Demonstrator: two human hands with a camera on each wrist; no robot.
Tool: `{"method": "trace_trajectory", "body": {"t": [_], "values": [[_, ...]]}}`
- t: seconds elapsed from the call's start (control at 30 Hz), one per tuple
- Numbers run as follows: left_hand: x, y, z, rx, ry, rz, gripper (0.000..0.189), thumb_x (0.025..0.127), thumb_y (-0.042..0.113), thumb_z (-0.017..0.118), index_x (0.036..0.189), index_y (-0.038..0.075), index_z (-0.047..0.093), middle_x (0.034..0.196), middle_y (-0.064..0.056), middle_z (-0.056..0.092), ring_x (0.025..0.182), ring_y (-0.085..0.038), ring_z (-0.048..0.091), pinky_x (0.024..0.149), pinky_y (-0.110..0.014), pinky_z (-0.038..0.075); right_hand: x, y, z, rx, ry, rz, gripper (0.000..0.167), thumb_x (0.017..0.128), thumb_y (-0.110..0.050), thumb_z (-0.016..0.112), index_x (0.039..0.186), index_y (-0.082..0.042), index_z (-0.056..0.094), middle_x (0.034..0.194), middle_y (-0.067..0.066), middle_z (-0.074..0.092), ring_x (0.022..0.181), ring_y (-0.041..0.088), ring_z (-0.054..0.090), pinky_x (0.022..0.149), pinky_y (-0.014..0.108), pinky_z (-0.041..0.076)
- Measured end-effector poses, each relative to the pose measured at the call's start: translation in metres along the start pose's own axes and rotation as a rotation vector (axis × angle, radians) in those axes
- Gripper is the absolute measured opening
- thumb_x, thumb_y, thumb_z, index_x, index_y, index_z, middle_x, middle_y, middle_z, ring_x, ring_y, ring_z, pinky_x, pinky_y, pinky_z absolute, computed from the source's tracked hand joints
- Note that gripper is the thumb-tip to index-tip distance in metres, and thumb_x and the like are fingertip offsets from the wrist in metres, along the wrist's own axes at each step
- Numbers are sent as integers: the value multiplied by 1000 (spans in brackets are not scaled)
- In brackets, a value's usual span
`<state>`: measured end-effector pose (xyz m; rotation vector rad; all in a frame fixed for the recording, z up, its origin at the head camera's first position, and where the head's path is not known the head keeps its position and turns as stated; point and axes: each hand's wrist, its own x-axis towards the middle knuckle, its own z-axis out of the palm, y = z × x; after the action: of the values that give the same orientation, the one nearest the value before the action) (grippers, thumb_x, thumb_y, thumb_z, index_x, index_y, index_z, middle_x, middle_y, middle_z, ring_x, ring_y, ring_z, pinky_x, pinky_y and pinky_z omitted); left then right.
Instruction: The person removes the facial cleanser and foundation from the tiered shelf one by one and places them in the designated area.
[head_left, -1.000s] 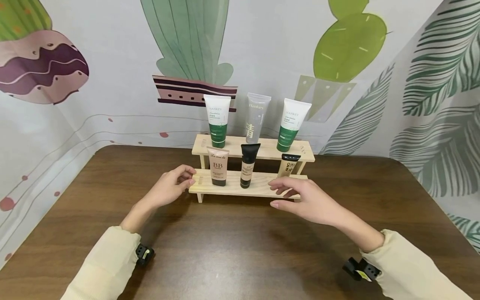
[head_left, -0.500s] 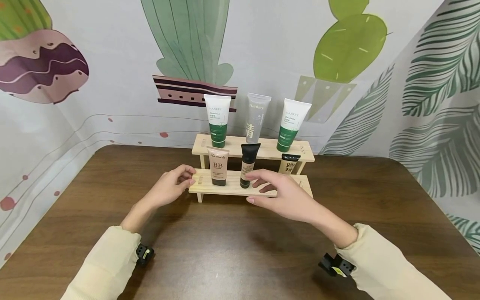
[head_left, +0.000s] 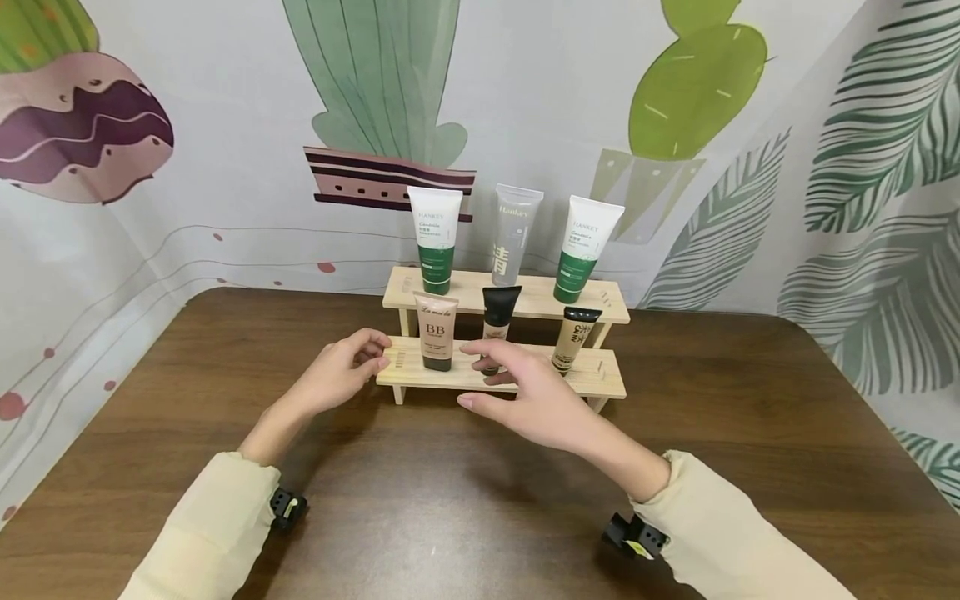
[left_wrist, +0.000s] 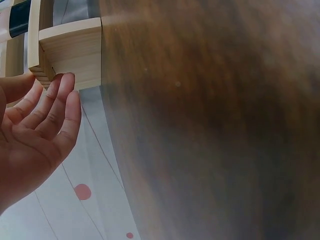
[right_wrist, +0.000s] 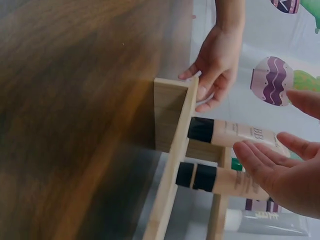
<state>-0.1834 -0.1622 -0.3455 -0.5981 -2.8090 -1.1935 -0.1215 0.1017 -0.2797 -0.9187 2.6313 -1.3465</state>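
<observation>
A two-tier wooden display stand [head_left: 465,379] carries cosmetic tubes. My left hand [head_left: 341,375] grips the left end of its lower shelf; in the left wrist view, the thumb is at the board's edge and the fingers [left_wrist: 62,100] curl beneath. My right hand [head_left: 532,400] hovers before the lower shelf, fingers loosely bent, holding nothing. Behind it stands a black-topped foundation tube [head_left: 498,308], its lower part partly hidden. Left of that is a pink BB cream tube [head_left: 437,329], near the right fingertips [right_wrist: 245,150] in the right wrist view. A gold, black-capped tube [head_left: 573,342] stands to the right.
The upper shelf holds two white-and-green tubes [head_left: 435,250] and a clear grey tube [head_left: 513,237] between them. The stand is on a brown wooden table [head_left: 390,492], near its back edge. A cloth backdrop [head_left: 247,167] printed with cacti hangs behind.
My right hand has moved left along the lower shelf, from in front of the gold tube to the black-topped tube, uncovering the gold one. The left hand and the tubes have stayed put.
</observation>
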Motion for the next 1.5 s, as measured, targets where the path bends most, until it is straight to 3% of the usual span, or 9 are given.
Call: {"method": "trace_trajectory", "body": {"t": [0.4,1.0,1.5], "values": [[0,2,-2,-7,-11,-13,18,88,3,58,105,-2,55,89,-11,62,82,-24,58,71,-35,45,9,8,16,12,16,49,53,82,-15,68,128,0,45,127,15,49,107,27,54,86,29,47],[0,0,-1,-7,-22,-7,18,88,3,57,106,-2,55,90,-12,62,83,-25,58,71,-35,45,22,17,32,5,29,142,68,81,-17,70,136,-1,33,131,16,45,108,28,55,90,36,45],[2,1,-3,2,-25,8,19,89,3,57,106,-3,54,90,-13,62,83,-25,58,71,-36,45,33,27,42,19,62,114,67,81,-12,69,135,1,32,128,19,48,106,29,56,87,32,46]]}}
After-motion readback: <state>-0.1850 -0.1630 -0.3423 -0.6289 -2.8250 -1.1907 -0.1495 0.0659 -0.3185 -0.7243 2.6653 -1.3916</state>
